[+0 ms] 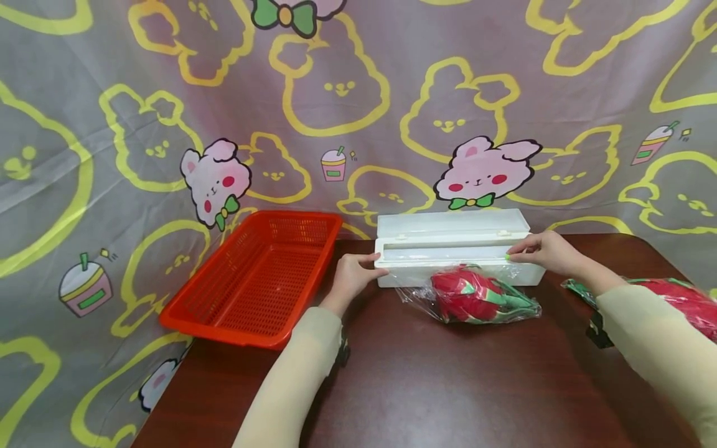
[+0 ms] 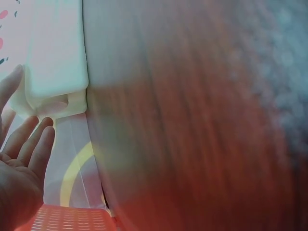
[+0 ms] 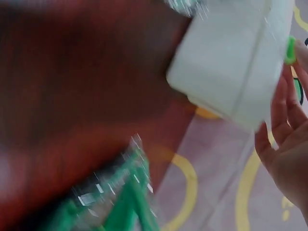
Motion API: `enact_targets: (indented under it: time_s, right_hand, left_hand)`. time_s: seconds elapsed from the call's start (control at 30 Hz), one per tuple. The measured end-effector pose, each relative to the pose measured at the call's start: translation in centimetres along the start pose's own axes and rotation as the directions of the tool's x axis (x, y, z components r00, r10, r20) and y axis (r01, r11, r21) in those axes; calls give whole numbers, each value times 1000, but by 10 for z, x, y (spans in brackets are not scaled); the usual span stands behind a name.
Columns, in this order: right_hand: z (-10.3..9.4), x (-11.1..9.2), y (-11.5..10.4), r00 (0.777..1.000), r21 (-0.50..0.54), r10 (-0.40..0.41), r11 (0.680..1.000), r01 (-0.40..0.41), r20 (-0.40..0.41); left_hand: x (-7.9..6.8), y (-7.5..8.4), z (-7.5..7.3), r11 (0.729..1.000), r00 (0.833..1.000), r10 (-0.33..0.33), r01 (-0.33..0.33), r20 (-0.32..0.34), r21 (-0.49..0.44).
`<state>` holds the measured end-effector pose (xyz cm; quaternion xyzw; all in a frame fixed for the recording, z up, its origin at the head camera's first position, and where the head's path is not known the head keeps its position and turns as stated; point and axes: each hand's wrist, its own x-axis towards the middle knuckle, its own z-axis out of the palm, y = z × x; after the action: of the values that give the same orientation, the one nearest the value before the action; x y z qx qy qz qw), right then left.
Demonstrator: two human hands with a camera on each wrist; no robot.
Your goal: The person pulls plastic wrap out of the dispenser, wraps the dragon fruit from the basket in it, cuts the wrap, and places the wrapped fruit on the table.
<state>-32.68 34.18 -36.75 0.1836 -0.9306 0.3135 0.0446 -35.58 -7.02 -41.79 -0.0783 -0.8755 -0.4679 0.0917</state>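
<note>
A long white cling film dispenser (image 1: 459, 239) lies on the table with its lid raised at the back. My left hand (image 1: 353, 277) holds the dispenser's left end between thumb and fingers. At the right end, my right hand (image 1: 551, 252) pinches a small bright green slider (image 1: 507, 256) on the front rim. Clear cling film (image 1: 417, 298) hangs over the front edge and covers a red dragon fruit (image 1: 467, 295) with green scales. In the right wrist view, fingers touch the end of the white box (image 3: 221, 57) near the green slider (image 3: 290, 50).
A red plastic basket (image 1: 252, 339) stands on the left of the brown table (image 1: 448, 386). Another film-wrapped dragon fruit (image 1: 680, 298) lies at the right, partly behind the right sleeve. A patterned cloth (image 1: 392, 93) hangs behind the table.
</note>
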Motion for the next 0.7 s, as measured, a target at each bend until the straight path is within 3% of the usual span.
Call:
enact_targets:
  time_s: [0.17, 0.4, 0.7]
  right_hand:
    - [9, -1, 5, 998, 48, 6, 999, -3, -57]
    - [8, 4, 5, 999, -21, 4, 1000, -5, -33]
    - [0, -7, 6, 999, -81, -22, 997, 18, -38]
  left_hand:
    - [0, -2, 0, 1000, 1000, 16, -15, -15, 16]
    - [1, -3, -1, 999, 1000, -6, 7, -25, 36]
    - [3, 2, 4, 1000, 1000, 0, 0, -1, 20]
